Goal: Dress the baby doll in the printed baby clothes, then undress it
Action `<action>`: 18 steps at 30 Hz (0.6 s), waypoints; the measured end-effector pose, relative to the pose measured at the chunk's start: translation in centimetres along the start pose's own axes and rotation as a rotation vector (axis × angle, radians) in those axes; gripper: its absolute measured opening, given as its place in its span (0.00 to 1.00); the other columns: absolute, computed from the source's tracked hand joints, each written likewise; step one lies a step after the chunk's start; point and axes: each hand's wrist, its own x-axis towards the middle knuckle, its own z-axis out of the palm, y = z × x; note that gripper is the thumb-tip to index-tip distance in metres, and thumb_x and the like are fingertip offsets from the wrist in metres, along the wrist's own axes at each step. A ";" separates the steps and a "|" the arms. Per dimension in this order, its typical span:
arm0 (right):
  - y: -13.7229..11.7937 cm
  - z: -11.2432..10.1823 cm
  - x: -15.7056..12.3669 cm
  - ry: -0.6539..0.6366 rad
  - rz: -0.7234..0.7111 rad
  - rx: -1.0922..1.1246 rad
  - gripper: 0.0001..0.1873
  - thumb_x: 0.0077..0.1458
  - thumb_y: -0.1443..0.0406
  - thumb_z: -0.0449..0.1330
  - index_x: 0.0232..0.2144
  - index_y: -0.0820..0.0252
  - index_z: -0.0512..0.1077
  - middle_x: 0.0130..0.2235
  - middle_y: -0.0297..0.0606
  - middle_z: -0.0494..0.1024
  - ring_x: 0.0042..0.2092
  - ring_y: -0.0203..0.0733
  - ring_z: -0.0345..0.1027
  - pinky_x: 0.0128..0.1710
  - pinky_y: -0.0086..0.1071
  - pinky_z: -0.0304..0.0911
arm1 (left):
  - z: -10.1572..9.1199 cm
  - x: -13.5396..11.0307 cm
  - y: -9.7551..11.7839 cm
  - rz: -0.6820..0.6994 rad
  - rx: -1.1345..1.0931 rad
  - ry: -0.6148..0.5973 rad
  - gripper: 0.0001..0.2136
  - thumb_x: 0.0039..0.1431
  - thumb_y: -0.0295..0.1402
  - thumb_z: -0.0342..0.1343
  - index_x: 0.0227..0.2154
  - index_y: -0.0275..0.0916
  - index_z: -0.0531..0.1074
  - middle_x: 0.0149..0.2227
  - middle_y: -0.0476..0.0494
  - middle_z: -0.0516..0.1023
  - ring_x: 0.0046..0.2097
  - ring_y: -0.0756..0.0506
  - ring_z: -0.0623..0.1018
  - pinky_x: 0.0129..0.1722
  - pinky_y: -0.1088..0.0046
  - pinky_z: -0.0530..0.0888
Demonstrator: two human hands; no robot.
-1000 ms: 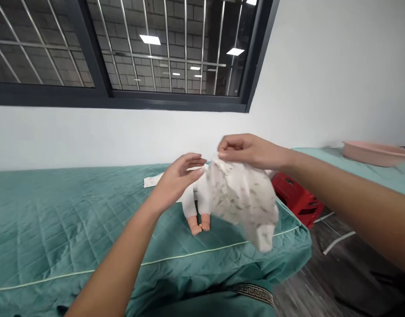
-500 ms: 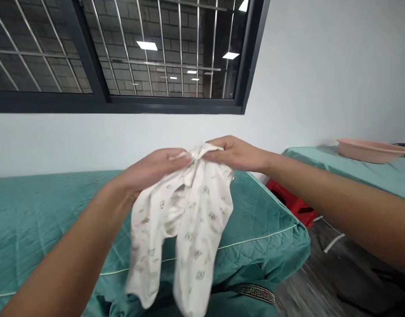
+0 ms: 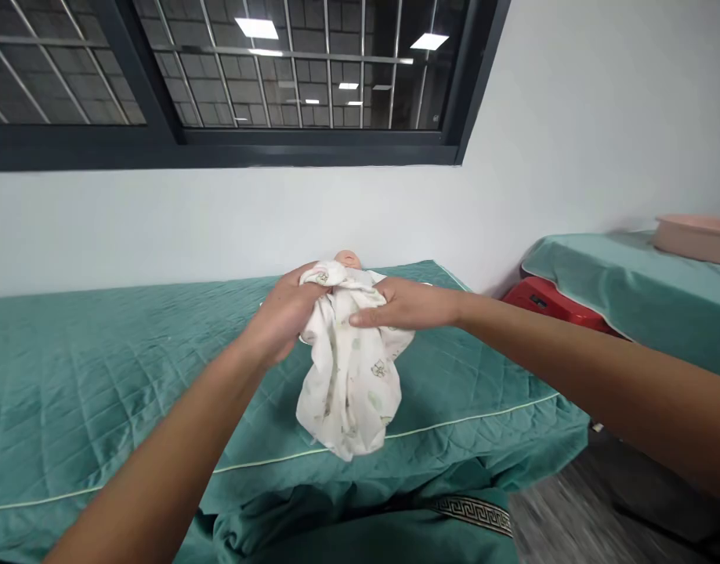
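Garment (image 3: 351, 384), white with small scattered prints, some greenish, is held up in front of the person, over the near part of a green quilted cover (image 3: 130, 376). Upper edge bunched; lower part hangs loose in soft folds, its end just past the cover's pale piping (image 3: 477, 421) as seen from the head camera. Whether the hem touches the cover, cannot tell.

Left hand (image 3: 286, 313) is closed on the gathered cloth at the upper left, thumb laid across the fold. Right hand (image 3: 412, 303) grips the right side, thumb flat on the front, fingers mostly hidden in the folds. Hands near each other, cloth between them.

Doll (image 3: 349, 258) lies on the cover just beyond the garment, head toward the white wall (image 3: 247, 219). Only the top of the head and a bit of white beside it show; the rest is hidden behind cloth and hands.

Above: dark window frame (image 3: 312, 149), metal bars and a block wall behind the glass. Right: second surface (image 3: 647, 298) draped in paler green, pink basin (image 3: 697, 239) on top, red plastic stool (image 3: 556, 301) partly under the drape. Bottom: dark band (image 3: 474, 513) with a key pattern, on green fabric.
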 end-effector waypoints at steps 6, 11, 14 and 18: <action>1.8 0.8 0.8 0.397 -0.037 0.347 0.22 0.57 0.45 0.63 0.37 0.59 0.75 0.37 0.37 0.80 0.36 0.38 0.73 0.37 0.31 0.69 | -0.5 -1.0 -1.6 -0.201 -0.082 -0.376 0.18 0.51 0.42 0.68 0.41 0.36 0.79 0.33 0.41 0.82 0.35 0.42 0.81 0.38 0.67 0.78; 2.6 2.2 1.2 0.421 -0.012 0.590 0.23 0.57 0.44 0.62 0.36 0.57 0.72 0.33 0.36 0.79 0.33 0.39 0.73 0.36 0.33 0.70 | -0.9 -1.2 -3.5 -0.211 0.015 -0.525 0.11 0.51 0.39 0.70 0.30 0.37 0.79 0.29 0.44 0.80 0.34 0.44 0.79 0.37 0.67 0.77; 3.3 3.0 1.4 0.430 0.059 0.636 0.23 0.56 0.43 0.63 0.36 0.56 0.73 0.33 0.38 0.80 0.35 0.42 0.74 0.36 0.34 0.71 | -1.1 -0.7 -4.7 -0.184 -0.086 -0.360 0.16 0.50 0.40 0.70 0.39 0.36 0.80 0.37 0.40 0.83 0.40 0.39 0.82 0.42 0.64 0.78; 4.5 3.8 1.8 0.443 0.090 0.748 0.24 0.57 0.44 0.63 0.42 0.57 0.73 0.36 0.41 0.81 0.38 0.44 0.76 0.36 0.35 0.73 | -0.6 -0.4 -5.8 -0.146 -0.141 -0.266 0.20 0.53 0.43 0.68 0.45 0.37 0.79 0.41 0.39 0.83 0.44 0.39 0.82 0.44 0.65 0.78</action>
